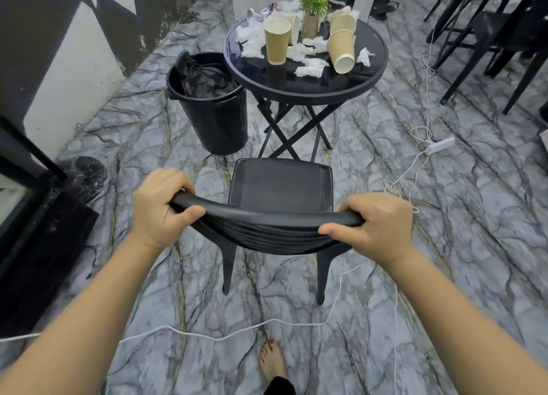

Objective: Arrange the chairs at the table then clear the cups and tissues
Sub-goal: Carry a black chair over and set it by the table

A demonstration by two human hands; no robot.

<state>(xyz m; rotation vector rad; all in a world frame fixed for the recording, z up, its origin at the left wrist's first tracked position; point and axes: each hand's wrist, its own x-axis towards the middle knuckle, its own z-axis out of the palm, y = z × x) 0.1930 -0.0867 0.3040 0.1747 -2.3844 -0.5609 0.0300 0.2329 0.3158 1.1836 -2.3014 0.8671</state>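
Fingers (166, 178) of both hands over chair (281, 184) backrest, thumbs beneath

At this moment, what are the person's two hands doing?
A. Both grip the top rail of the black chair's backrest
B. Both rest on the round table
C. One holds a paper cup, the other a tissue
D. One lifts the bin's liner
A: the left hand and the right hand are each closed around an end of the black chair's curved backrest rail, short of the round table.

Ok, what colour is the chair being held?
Black all over; the chair shows best in the head view.
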